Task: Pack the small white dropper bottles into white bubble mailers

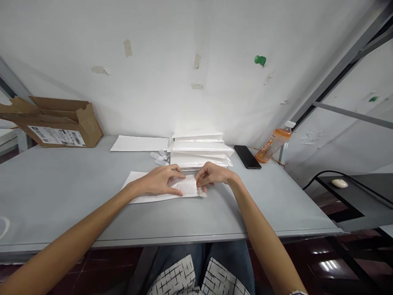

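A white bubble mailer (pixel 159 198) lies flat on the grey table, its bubble-textured part (pixel 188 187) showing between my hands. My left hand (pixel 156 180) rests over its middle, the thumb at the near side and the fingers at the far side, holding it down. At the right end, my right hand (pixel 211 173) has its fingers pinched together at the edge, beside a thin pale flap (pixel 202 192). Whether those fingertips hold anything else is hidden. Just behind is a stack of white bubble mailers (pixel 199 159), with several small clear plastic pieces (pixel 161 157) at its left.
An opened cardboard box (pixel 61 123) stands at the back left. A flat white mailer (pixel 139 144) lies by the wall. To the right are a black phone (pixel 247 157) and a tilted bottle of orange drink (pixel 274 143). A white mouse (pixel 339 183) sits on a lower surface.
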{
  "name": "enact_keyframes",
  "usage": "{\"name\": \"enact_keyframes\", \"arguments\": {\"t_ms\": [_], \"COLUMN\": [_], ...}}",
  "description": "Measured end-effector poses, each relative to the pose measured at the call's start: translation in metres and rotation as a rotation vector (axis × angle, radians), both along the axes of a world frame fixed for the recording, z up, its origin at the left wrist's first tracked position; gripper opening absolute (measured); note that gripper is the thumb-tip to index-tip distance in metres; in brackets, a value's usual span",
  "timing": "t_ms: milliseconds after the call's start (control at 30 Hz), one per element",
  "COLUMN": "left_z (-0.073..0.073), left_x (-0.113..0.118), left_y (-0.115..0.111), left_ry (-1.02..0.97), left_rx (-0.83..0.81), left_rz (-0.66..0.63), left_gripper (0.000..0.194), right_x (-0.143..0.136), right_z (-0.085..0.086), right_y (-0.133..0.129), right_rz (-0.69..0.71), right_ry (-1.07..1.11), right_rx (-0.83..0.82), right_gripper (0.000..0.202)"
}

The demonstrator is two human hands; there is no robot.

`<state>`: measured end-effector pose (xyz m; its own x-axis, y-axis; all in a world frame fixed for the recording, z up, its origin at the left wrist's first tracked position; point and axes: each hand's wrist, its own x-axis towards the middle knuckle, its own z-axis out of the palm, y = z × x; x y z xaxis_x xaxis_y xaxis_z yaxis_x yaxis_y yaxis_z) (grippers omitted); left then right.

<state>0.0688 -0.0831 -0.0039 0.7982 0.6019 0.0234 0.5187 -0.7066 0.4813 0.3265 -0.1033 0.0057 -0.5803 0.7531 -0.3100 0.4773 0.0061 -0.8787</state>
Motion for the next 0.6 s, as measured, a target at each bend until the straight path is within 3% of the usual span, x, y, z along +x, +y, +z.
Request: {"name": "enact_keyframes", "arguments": {"t_ms": [167,300,433,600], "left_z": [0.012,0.022,0.016,0.001], "left_x": [-0.016,-0.034,-0.048,-0.053], "left_y": [0.013,0.027,0.044,0.053], "left_ry": [-0.061,-0.187,-0.249,-0.095], "left_rx": [-0.126,-0.139,0.004,0.127], "left_rz": [-0.033,0.186,0.349,0.317], "left_gripper": [0.053,0.043,0.040,0.037], "right_x": [-0.007,-0.008,-0.008,-0.008], "right_z": [-0.002,0.001,0.002,0.000], "right_y": [-0.001,-0.003,-0.003,-0.002], "right_rz": [0.020,0.018,0.021,0.016], "right_ry": [0.054,0.061,0.049,0.049], "right_rx": [-0.039,-0.033,-0.033,-0.017], "right_gripper": [0.019,0.027,0.027,0.023]}}
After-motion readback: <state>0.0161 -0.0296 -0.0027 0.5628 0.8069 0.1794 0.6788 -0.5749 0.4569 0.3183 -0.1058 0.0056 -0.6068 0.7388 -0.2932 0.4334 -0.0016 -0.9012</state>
